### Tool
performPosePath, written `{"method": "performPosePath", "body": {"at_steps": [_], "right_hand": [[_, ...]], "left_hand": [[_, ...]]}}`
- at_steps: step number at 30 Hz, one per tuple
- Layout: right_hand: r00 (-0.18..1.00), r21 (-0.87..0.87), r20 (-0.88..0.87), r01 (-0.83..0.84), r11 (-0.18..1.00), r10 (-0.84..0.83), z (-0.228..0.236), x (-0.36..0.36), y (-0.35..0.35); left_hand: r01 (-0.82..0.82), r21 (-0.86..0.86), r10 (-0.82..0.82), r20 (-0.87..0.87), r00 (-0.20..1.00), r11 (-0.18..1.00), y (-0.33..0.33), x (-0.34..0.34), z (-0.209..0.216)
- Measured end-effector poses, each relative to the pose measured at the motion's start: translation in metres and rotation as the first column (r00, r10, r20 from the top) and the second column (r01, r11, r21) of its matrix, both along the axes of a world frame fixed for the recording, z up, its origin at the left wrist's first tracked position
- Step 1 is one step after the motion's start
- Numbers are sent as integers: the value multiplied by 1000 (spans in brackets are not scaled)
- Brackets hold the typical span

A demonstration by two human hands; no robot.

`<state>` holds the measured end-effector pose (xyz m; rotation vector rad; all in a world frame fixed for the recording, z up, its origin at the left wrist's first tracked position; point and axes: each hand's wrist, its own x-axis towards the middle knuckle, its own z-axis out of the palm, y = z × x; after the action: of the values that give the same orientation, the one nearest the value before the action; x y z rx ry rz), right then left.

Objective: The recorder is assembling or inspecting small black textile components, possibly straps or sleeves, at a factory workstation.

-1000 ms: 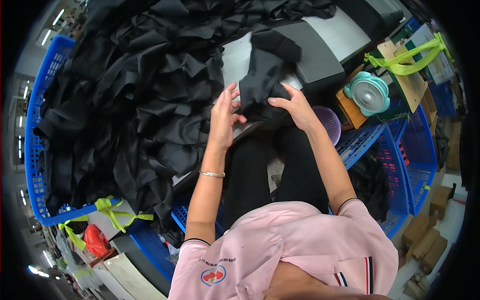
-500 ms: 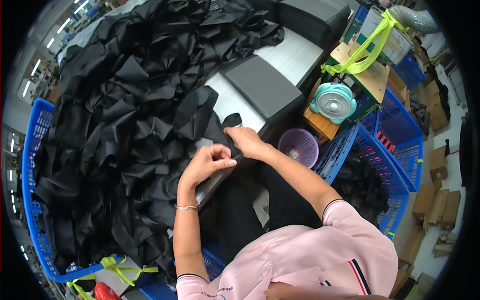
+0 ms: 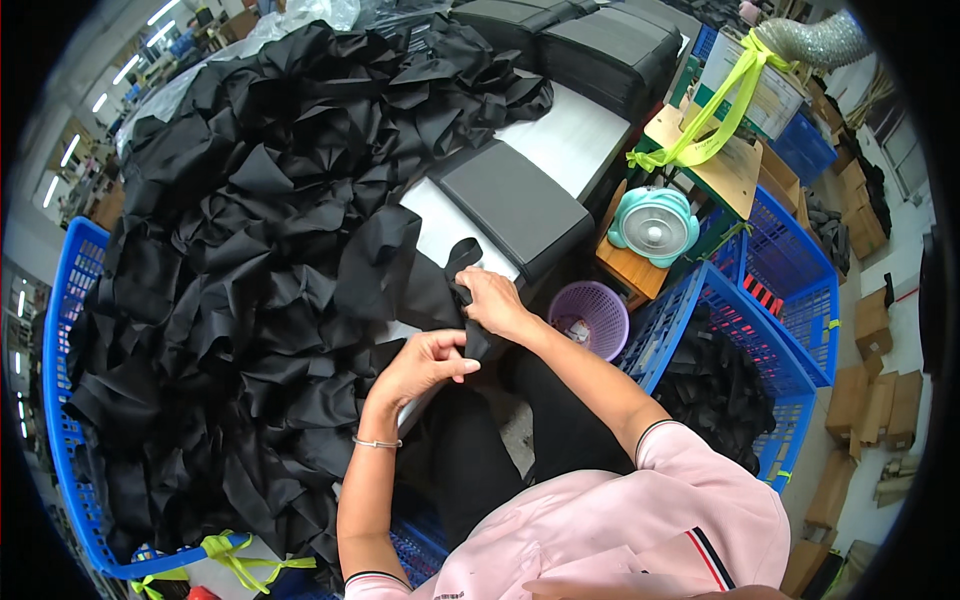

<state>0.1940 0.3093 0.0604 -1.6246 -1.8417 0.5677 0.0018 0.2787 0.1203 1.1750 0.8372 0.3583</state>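
A limp black fabric piece (image 3: 428, 295) lies across the near end of the white table (image 3: 440, 222), its narrow edge strip standing up in a loop. My right hand (image 3: 494, 302) pinches this piece just below the loop. Lower and to the left, my left hand (image 3: 425, 368) has its fingers curled and thumb bent in, closed at the fabric's hanging end; its fingertips are partly hidden. A neat stack of dark fabric panels (image 3: 515, 205) lies just beyond my right hand. Crumpled black fabric pieces (image 3: 220, 330) form a big heap beside my left arm.
A blue crate (image 3: 75, 480) bounds the heap at left. Further dark stacks (image 3: 610, 55) stand at the table's far end. On the right are a turquoise fan (image 3: 655, 228) on a wooden stool, a purple basket (image 3: 610, 305) and blue crates (image 3: 800, 420) with black fabric.
Both hands have shifted down slightly, and the fabric's end now hangs between them. The edge strip stands higher in its loop. My view has tilted a little.
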Motion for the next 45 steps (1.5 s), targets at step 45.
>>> {"method": "performPosePath", "body": {"at_steps": [45], "right_hand": [[707, -356, -682, -101, 929, -185, 45, -16, -56]], "left_hand": [[-763, 443, 790, 173, 588, 470, -33, -1, -32]]}}
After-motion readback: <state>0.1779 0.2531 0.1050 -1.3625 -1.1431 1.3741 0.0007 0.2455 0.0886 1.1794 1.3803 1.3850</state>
